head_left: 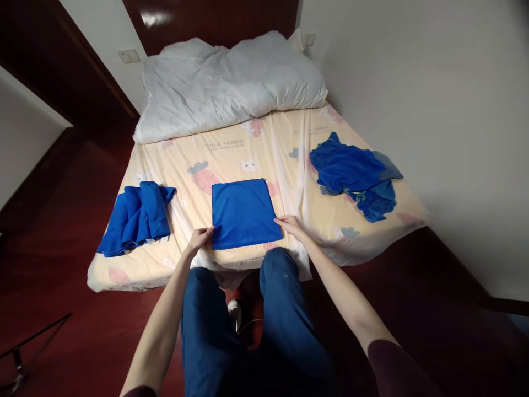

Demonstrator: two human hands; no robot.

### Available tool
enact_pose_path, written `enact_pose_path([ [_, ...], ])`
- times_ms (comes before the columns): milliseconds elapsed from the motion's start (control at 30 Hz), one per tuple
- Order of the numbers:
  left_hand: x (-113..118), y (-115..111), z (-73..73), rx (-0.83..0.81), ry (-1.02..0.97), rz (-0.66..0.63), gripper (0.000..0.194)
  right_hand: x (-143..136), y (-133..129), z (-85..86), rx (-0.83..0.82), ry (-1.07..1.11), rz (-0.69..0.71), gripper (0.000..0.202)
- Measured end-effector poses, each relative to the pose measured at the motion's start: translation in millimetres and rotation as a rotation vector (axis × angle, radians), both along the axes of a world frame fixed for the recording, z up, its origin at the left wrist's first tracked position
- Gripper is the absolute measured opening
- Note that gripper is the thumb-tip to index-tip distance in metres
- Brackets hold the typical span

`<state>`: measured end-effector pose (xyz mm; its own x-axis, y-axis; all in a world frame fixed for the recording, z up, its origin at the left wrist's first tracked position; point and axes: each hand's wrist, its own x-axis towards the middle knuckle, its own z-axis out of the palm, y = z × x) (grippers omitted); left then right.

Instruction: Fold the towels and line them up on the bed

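Observation:
A square of blue cloth (244, 214) lies flat on the bed at its front edge, just beyond my knees. My left hand (200, 238) pinches its left edge between thumb and fingers. On the opposite side, my right hand (289, 224) grips the right edge in the same way. The cloth looks smooth, with a few faint creases; whether it is folded or a single piece I cannot tell. Left of it rest several rolled or folded blue cloths (138, 216) with small white tags. A crumpled heap of blue cloth (351, 168) sits to the right.
Cream printed sheeting under thin plastic covers the bed (165, 160). A bulky grey-white bundle (231, 82) lies across its head end. A wall (433, 110) borders the bed on the right. Dark red floor (53, 248) shows at left, with a thin black stand (19, 358) at lower left.

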<state>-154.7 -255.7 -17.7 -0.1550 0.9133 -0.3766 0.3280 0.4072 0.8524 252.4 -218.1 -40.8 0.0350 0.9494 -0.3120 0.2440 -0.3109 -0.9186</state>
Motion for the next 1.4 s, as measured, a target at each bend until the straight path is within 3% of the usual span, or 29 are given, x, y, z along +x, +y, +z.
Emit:
enact_pose_path([
  [133, 0.2, 77.6, 4.1, -0.053, 0.045, -0.033, 0.059, -12.2, 71.5, -3.9, 0.088, -0.209, 0.050, 0.025],
  [300, 6.1, 173.6, -7.0, 0.072, 0.187, 0.098, 0.037, -30.6, 156.2, -5.8, 0.171, -0.574, 0.083, 0.025],
  [400, 8.2, 214.6, -18.0, 0.166, 0.331, 0.159, 0.026, -38.9, 193.7, -7.8, 0.194, -0.585, 0.058, 0.025],
  [467, 9.2, 231.8, -25.0, 0.216, 0.413, 0.130, 0.020, -42.7, 210.4, -10.1, 0.229, -0.572, 0.045, 0.021],
  [633, 13.8, 243.9, -29.4, 0.224, 0.524, 0.027, 0.028, -44.4, 224.1, -14.5, 0.285, -0.620, 0.047, 0.019],
  [800, 20.4, 239.2, -18.8, 0.223, 0.585, 0.054, 0.029, -41.3, 224.1, -16.1, 0.300, -0.641, -0.021, 0.022],
  [967, 22.8, 240.4, -15.4, 0.203, 0.612, 0.078, 0.026, -42.9, 231.8, -14.9, 0.265, -0.585, 0.004, 0.015],
  [1200, 10.5, 253.8, -10.2, 0.180, 0.547, -0.168, 0.023, -44.0, 247.3, -23.9, 0.215, -0.390, 0.006, 0.015],
  [1300, 8.1, 257.1, -8.2, 0.196, 0.544, -0.144, 0.022, -42.4, 248.9, -28.8, 0.276, -0.390, 0.002, 0.019],
  [1400, 10.0, 260.9, -16.5, 0.261, 0.543, -0.074, 0.023, -40.2, 249.2, -34.7, 0.321, -0.505, -0.047, 0.020],
])
